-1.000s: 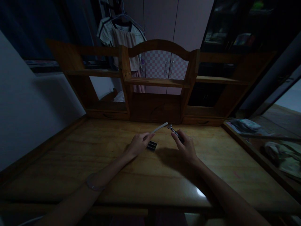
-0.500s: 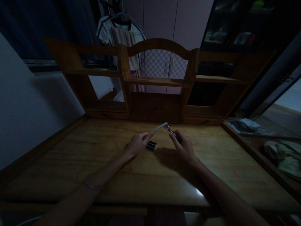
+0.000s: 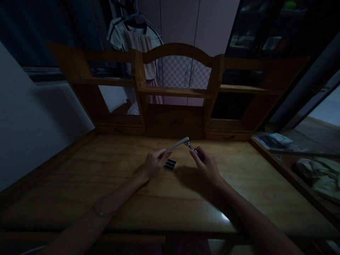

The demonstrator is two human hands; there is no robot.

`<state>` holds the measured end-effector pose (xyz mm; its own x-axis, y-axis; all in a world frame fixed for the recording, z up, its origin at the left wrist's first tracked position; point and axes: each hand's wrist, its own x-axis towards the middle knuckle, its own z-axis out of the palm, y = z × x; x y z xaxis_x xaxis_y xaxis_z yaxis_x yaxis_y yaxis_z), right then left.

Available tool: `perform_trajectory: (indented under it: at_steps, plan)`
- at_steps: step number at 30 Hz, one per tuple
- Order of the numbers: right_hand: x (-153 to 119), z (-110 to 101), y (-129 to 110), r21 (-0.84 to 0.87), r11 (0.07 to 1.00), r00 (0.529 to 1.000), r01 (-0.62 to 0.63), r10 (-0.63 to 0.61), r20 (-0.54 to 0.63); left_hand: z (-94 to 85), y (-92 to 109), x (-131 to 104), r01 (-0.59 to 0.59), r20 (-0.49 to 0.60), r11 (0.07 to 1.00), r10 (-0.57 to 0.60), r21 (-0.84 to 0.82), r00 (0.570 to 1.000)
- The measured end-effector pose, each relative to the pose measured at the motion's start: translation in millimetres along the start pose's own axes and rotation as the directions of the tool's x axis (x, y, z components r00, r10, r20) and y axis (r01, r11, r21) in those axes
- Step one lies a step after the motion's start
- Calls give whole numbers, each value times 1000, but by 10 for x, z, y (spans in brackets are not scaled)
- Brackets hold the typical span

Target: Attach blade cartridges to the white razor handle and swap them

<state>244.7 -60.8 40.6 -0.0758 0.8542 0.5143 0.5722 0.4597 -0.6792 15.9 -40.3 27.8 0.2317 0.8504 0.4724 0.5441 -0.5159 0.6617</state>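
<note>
My left hand (image 3: 154,164) is closed on the lower end of a pale toothbrush-like stick (image 3: 178,143), which slants up to the right. My right hand (image 3: 207,163) holds a razor (image 3: 194,149) by its dark handle, with the shiny metal head up and to the left. That head meets or nearly meets the far end of the pale stick; whether they touch is too small to tell. On the wooden desk just right of my left hand lies a small black case (image 3: 170,164) with several slots.
A wooden shelf unit (image 3: 175,92) with drawers stands along the desk's (image 3: 106,170) back edge. Clothes (image 3: 140,42) hang behind it. At the right are a plastic-wrapped item (image 3: 280,140) and crumpled cloth (image 3: 324,177). A wall is on the left.
My left hand has shifted slightly left and its fingers sit a little differently on the stick. The right hand's grip looks the same.
</note>
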Motion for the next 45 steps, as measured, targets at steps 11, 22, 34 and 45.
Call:
perform_trajectory:
  at_steps: [11, 22, 34, 45]
  plan:
    - [-3, 14, 2, -8, 1000, 1000, -1, 1, 12, 12, 19, -3, -19, 14, 999, 18, 34, 1000]
    - [-2, 14, -9, 0, 1000, 1000, 4, -4, 23, 8, 24, -4, -13, 71, 997, 8, 71, 997]
    - [2, -10, 3, -5, 1000, 1000, -16, 16, 9, 24, 10, 12, 12, 40, 997, -15, 80, 999]
    - [0, -31, 11, 8, 999, 999, -36, 36, -2, 29, -17, 31, 43, 43, 997, -46, 61, 998]
